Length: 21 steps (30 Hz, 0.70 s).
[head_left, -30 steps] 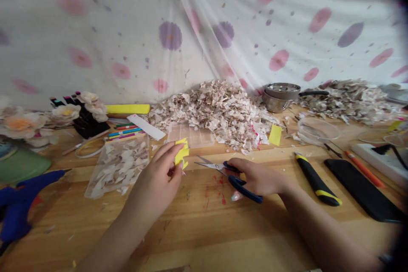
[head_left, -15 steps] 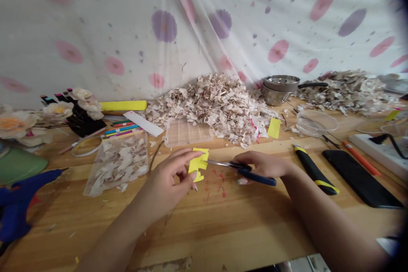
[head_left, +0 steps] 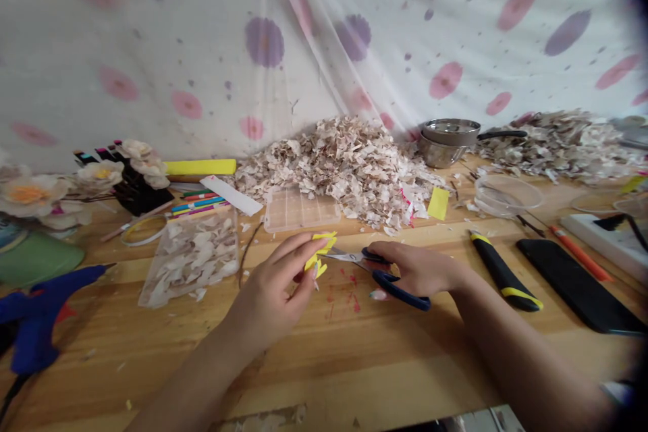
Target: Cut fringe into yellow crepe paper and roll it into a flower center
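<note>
My left hand [head_left: 281,277] pinches a small piece of yellow paper [head_left: 324,243] between thumb and fingers. Cuts along its right edge leave several narrow strips. From the right, my right hand [head_left: 412,266] grips a pair of scissors [head_left: 399,290] with dark blue handles. The blades are partly spread, with their tips at the paper's cut edge. Both hands are above the wooden table [head_left: 324,364], over some red marks [head_left: 349,290]. Fingers hide part of the paper.
Behind my hands lies a pile of pale flakes [head_left: 354,169] beside a clear divided tray [head_left: 301,209]. A flake-filled box [head_left: 192,256] and blue glue gun [head_left: 45,317] are on the left. A utility knife [head_left: 503,270] and black phone [head_left: 577,283] lie right.
The scissors' handles have spread and the blades have parted. The yellow paper has turned in my left hand, so less of its face shows. The view has shifted slightly.
</note>
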Each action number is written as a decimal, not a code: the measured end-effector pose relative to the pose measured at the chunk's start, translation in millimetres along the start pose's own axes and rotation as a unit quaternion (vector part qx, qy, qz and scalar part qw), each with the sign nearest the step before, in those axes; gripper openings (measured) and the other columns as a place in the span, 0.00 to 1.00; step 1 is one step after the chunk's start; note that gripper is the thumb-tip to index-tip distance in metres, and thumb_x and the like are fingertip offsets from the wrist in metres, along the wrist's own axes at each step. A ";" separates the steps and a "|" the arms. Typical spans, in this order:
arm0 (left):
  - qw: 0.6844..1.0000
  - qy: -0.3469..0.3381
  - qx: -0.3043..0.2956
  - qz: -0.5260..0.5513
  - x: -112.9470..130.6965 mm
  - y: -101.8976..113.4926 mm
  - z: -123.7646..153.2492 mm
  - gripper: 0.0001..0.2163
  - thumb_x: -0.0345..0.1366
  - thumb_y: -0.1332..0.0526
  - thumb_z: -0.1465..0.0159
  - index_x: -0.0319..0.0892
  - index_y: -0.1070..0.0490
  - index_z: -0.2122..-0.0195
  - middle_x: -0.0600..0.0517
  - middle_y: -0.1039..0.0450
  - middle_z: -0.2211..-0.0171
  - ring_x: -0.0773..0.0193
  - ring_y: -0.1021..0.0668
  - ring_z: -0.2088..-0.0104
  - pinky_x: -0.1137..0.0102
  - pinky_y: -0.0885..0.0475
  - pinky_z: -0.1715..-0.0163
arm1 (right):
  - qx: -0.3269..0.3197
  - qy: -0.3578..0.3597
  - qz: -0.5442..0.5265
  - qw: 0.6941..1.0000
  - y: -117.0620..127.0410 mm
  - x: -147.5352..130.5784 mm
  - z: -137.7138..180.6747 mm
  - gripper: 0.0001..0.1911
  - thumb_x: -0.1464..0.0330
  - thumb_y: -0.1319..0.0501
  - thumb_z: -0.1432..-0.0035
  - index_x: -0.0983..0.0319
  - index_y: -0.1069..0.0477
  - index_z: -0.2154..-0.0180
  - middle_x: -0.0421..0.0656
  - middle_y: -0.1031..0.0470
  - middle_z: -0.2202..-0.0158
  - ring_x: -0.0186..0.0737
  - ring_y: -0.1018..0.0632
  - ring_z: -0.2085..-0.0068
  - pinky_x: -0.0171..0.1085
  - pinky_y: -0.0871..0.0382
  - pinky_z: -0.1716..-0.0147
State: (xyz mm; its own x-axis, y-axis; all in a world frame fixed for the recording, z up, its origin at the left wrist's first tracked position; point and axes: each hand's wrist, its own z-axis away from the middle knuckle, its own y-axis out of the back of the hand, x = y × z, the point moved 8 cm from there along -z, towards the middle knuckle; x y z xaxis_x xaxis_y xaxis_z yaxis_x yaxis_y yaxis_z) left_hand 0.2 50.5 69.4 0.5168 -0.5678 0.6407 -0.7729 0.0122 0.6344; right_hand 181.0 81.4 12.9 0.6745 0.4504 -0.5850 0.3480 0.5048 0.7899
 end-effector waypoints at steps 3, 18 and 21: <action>0.994 0.034 -0.008 0.107 -1.3 0.6 1.2 0.17 0.28 0.44 0.39 0.47 0.29 0.50 0.47 0.32 0.48 0.71 0.25 0.73 0.70 0.23 0.67 | -0.030 -0.001 -0.020 0.999 0.5 0.4 1.2 0.24 0.50 0.36 0.52 0.63 0.34 0.65 0.43 0.32 0.67 0.39 0.32 0.67 0.35 0.37 0.68; 0.869 0.199 -0.053 0.450 -26.3 -15.4 3.3 0.18 0.32 0.34 0.45 0.44 0.27 0.52 0.51 0.22 0.71 0.69 0.25 0.80 0.75 0.28 0.82 | -0.149 0.064 -0.271 0.949 -9.4 -0.2 7.1 0.24 0.54 0.35 0.52 0.66 0.28 0.60 0.43 0.28 0.65 0.37 0.28 0.66 0.34 0.35 0.66; 0.868 0.213 -0.061 0.445 -29.1 -20.9 4.6 0.19 0.32 0.33 0.45 0.43 0.28 0.51 0.50 0.22 0.70 0.69 0.26 0.80 0.73 0.28 0.81 | -0.148 0.062 -0.267 0.950 -9.9 -1.5 6.0 0.25 0.52 0.35 0.52 0.67 0.28 0.62 0.42 0.28 0.68 0.35 0.30 0.68 0.33 0.36 0.68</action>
State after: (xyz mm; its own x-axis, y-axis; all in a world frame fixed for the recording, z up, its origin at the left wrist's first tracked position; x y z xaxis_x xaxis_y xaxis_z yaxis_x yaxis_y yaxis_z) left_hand -0.4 63.1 35.5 -0.1545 0.0668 0.9857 -0.9047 0.3914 -0.1683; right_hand 180.4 71.3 7.0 0.3641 0.1454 -0.9200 0.4082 0.8629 0.2979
